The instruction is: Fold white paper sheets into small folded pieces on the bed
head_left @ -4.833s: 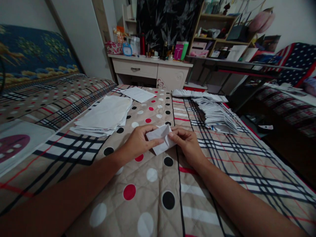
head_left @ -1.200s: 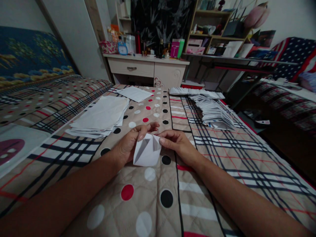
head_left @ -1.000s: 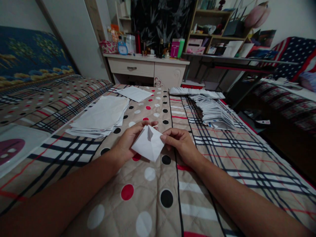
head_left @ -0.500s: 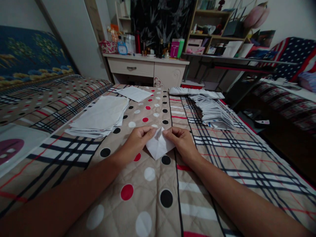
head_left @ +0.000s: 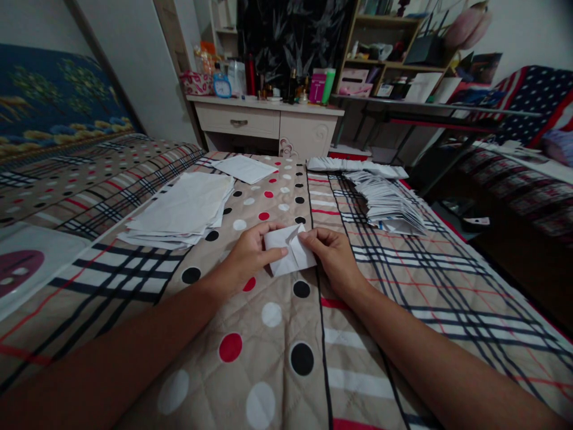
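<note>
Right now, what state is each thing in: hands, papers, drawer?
White paper: folded, held
Left hand: holding it, thumb on top
Right hand: pinching it
Paper stack: flat, edges uneven
Far paper: lying flat
Folded papers: packed in a row
White bundle: lying flat
Drawer: shut

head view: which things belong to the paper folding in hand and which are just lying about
Likely belonging:
folded white paper, held in the left hand and right hand
pile of flat white paper sheets
packed row of folded white papers

Just lying about:
blue-framed clock
bright green cylindrical container
tall red cylindrical container
</note>
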{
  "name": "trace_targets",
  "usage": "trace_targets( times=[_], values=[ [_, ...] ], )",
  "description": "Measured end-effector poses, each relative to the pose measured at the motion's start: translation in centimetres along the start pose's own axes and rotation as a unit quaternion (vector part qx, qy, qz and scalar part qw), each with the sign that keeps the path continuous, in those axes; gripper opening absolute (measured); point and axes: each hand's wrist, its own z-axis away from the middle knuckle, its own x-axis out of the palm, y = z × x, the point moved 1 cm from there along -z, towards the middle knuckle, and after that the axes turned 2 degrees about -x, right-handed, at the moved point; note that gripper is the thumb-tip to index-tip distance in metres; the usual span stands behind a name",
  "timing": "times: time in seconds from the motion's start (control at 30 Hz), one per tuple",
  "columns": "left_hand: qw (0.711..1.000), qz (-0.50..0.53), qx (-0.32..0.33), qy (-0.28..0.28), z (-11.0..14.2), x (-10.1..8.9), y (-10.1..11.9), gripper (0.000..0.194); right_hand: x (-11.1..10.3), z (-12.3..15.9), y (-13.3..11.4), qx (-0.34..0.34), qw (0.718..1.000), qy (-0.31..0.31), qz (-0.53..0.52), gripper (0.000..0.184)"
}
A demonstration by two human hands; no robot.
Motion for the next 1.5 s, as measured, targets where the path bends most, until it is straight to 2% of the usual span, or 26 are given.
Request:
trace_targets(
  times=[0.13,0.33,0.47,0.57,0.73,1.03,1.23,1.5],
  values=[
    [0.994,-0.043,0.074,0.072,0.0,0.3,0.3,0.037,0.1,0.1,-0.3,-0.002,1.0,-0.01,0.006,0.034],
    [0.974,-0.163,0.138,0.073,0.2,0.4,-0.2,0.035,0.1,0.0,-0.1,0.013,1.0,-0.025,-0.006,0.031],
    [0.932,-0.272,0.218,0.102,0.4,0.3,0.0,0.03,0.2,0.1,0.1,0.033,0.998,-0.04,-0.02,0.023],
    [0.902,-0.317,0.265,0.124,0.4,0.3,0.3,0.018,0.3,0.2,0.0,0.047,0.998,-0.043,-0.027,0.019],
    [0.901,-0.31,0.274,0.129,0.2,0.4,0.4,0.007,0.3,0.1,0.2,0.044,0.998,-0.03,-0.024,0.029],
    [0.935,-0.221,0.232,0.155,0.2,0.4,0.4,0.006,0.4,0.1,-0.2,0.02,0.998,-0.041,0.037,0.038],
    [0.924,-0.223,0.269,0.155,0.7,0.8,1.2,0.004,0.7,0.2,-0.5,0.039,0.997,-0.044,0.044,0.031],
    [0.908,-0.27,0.296,0.122,0.9,0.7,1.4,0.009,0.4,0.0,0.0,0.033,0.998,-0.04,0.018,0.033]
  ],
)
